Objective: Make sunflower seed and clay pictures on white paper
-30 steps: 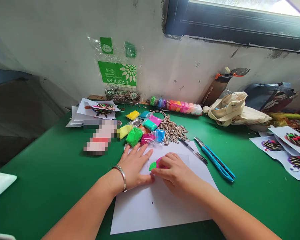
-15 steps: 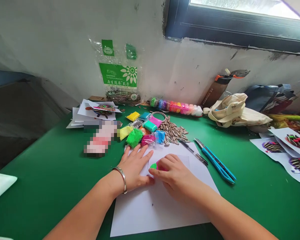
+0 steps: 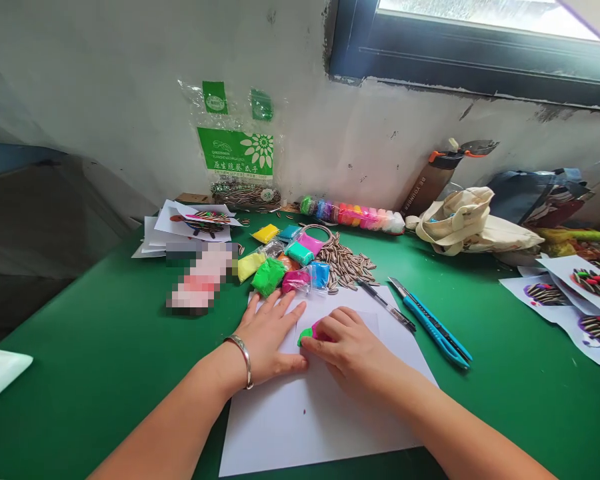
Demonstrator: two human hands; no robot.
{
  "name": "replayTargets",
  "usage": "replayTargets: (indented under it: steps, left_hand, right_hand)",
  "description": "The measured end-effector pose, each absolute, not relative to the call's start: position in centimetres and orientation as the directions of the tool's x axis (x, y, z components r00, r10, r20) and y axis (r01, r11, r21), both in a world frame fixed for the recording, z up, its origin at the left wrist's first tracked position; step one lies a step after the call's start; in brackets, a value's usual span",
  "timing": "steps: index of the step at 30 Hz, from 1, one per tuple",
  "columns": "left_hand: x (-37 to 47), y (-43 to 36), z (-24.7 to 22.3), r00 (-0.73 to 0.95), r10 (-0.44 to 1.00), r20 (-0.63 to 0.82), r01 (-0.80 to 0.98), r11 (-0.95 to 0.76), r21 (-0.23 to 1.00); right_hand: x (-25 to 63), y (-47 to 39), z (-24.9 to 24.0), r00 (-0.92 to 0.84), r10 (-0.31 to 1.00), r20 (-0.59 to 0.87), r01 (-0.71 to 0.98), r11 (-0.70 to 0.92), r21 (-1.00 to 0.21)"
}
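Note:
My left hand (image 3: 267, 340) lies flat with fingers spread on the white paper (image 3: 275, 433), a bracelet round its wrist. My right hand (image 3: 347, 347) is closed, its bent fingers pressed down on a small patch of pink and green modelling clay (image 3: 305, 335) on the paper. Green clay shows beside the index fingertip; most of the pink part is hidden under the fingers. Just beyond my left fingertips sit several bags of coloured clay, with a green one (image 3: 269, 277) and a magenta one (image 3: 297, 280) closest.
Sunflower seeds (image 3: 347, 263) lie heaped behind the paper. A pen (image 3: 387, 305) and a blue utility knife (image 3: 435, 327) rest to the right. Seed-decorated papers (image 3: 547, 293) lie far right, others (image 3: 155, 233) at back left. A seed bag (image 3: 240, 153) leans on the wall; a cloth bag (image 3: 460, 220) sits right.
My right fingers have shifted very slightly on the clay, and a bit more of the green shows. My left hand stays in place.

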State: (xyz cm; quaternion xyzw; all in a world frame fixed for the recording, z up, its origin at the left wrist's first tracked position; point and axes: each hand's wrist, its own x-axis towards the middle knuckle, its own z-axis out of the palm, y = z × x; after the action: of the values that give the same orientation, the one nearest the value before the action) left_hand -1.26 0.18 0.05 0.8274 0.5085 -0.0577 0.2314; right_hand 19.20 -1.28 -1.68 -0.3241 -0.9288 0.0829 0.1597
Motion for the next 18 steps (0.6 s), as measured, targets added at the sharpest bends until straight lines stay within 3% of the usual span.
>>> replayTargets:
  steps: [13,18]
  left_hand:
    - [-1.6,0.1,-0.5,0.478,0.828,-0.292,0.866,-0.389,0.314]
    - [-1.6,0.1,-0.3,0.481,0.826,-0.295,0.866,-0.395,0.306]
  right_hand:
    - [20.4,-0.5,-0.7,-0.599,0.742,0.301,0.675,0.67,-0.307]
    - [20.7,-0.5,-0.6,-0.603,0.73,0.322,0.665,0.682,-0.304]
